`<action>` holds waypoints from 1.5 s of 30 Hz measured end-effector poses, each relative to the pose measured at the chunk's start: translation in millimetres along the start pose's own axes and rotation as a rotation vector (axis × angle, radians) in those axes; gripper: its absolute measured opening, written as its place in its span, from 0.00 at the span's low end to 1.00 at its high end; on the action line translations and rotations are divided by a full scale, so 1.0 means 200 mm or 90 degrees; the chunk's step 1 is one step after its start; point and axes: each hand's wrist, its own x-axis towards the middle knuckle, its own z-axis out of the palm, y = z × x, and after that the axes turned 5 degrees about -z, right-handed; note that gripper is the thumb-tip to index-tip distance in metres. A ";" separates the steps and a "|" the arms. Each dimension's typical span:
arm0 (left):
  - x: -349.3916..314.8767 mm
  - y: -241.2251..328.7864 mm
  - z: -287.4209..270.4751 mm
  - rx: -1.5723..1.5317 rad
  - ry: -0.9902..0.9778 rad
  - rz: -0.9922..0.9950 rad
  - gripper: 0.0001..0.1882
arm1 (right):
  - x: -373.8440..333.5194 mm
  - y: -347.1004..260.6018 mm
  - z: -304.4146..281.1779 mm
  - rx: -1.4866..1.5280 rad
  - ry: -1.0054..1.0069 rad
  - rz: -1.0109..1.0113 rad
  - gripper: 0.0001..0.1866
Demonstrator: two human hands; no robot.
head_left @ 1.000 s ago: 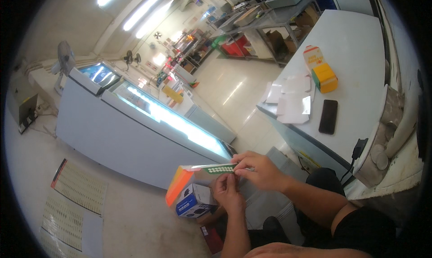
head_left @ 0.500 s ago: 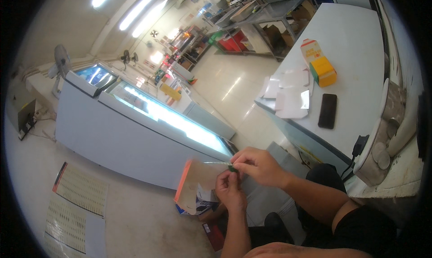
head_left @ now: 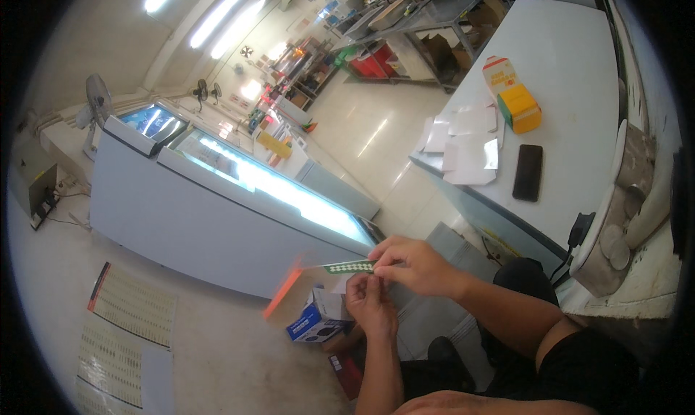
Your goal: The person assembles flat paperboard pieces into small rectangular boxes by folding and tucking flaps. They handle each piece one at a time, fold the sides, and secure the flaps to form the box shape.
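In front of me, both hands hold a thin cardboard carton [head_left: 289, 297] with an orange edge and a plain beige face. A green strip with a pale pattern runs along its upper side, and the far end is smeared by motion. My right hand [head_left: 416, 265] pinches the green strip's near end between thumb and fingers. Just below, my left hand [head_left: 371, 304] is closed with its fingertips at the carton's near corner. The fingers hide how the cardboard is folded there. Behind the carton, a blue-and-white box [head_left: 317, 319] is partly covered.
On the white table [head_left: 561, 60] at right lie flat white card pieces [head_left: 467, 158], a yellow-and-green carton [head_left: 520, 109] and a black phone [head_left: 528, 172]. A lit display case [head_left: 203, 205] stands ahead left. Printed sheets [head_left: 134, 306] and a dark red box [head_left: 346, 371] are lower left.
The carton has turned in my hands: its orange edge has swung left, and the green patterned strip now shows. More of the blue-and-white box is visible. My hands have barely moved.
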 end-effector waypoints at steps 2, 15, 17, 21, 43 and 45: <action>-0.01 0.01 0.01 -0.010 0.009 -0.015 0.08 | 0.00 0.00 0.01 -0.044 -0.005 -0.026 0.08; 0.02 0.01 0.02 -0.028 0.032 -0.070 0.06 | -0.02 0.07 0.01 -0.115 0.002 -0.029 0.07; 0.02 0.00 0.01 -0.021 0.031 -0.081 0.06 | -0.02 0.08 0.02 -0.146 0.006 -0.035 0.07; 0.02 0.00 -0.02 -0.013 0.018 -0.098 0.07 | -0.03 0.06 0.01 -0.212 -0.031 0.004 0.11; -0.03 0.00 0.02 0.912 -0.175 0.158 0.18 | 0.02 0.03 -0.10 -0.212 0.189 0.142 0.12; -0.04 0.00 0.05 0.926 -0.128 0.204 0.20 | 0.00 0.03 -0.05 -0.195 0.155 0.182 0.12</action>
